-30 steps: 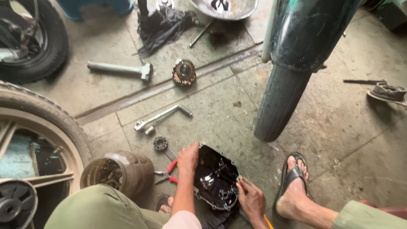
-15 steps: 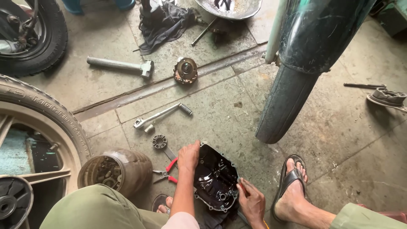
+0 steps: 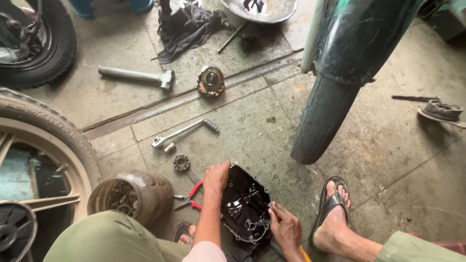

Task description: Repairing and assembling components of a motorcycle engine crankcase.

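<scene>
A black engine cover [image 3: 245, 207] lies open side up on the concrete floor between my feet. My left hand [image 3: 216, 176] grips its upper left edge. My right hand [image 3: 284, 225] rests at the cover's right rim, with the fingertips pinched on something small that I cannot make out. Red-handled pliers [image 3: 190, 198] lie just left of the cover.
A motorcycle front tyre [image 3: 326, 114] stands right of centre. A grey hammer [image 3: 138, 76], a round rusty part [image 3: 211, 81], a kick lever [image 3: 182, 132], a small gear [image 3: 181, 162], a can of parts [image 3: 127, 196], a dark rag [image 3: 187, 26] and a metal pan [image 3: 259, 8] lie around. Wheels [image 3: 46, 140] stand left.
Both hands stay on the engine cover. The view has shifted slightly; nothing else has moved.
</scene>
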